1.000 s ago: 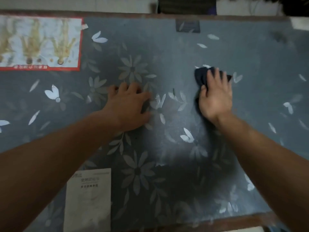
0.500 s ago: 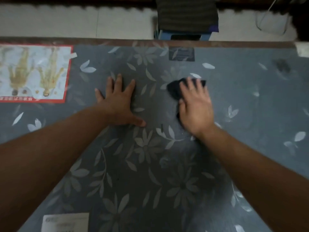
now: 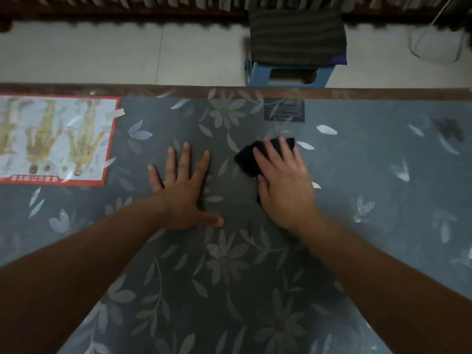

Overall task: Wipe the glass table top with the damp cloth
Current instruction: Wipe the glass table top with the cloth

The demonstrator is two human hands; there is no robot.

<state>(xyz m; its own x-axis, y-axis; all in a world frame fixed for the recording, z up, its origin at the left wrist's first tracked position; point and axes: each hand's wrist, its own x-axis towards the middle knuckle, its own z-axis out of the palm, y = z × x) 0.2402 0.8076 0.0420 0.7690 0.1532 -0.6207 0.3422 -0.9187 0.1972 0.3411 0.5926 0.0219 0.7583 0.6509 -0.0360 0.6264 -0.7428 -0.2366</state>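
We note poster well left of left hand. Left hand flat on table, fingers spread wide. Near its right, right hand presses cloth down, fingers straight; cloth under palm, showing at fingertips and thumb side.

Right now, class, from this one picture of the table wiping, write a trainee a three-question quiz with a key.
1. True or false: the left hand lies flat on the glass table top, fingers spread.
2. The dark cloth lies under: A the right hand; B the left hand; C neither hand.
3. Fill in: the red-bordered picture lies on the person's ___ side.
Key: 1 true; 2 A; 3 left.
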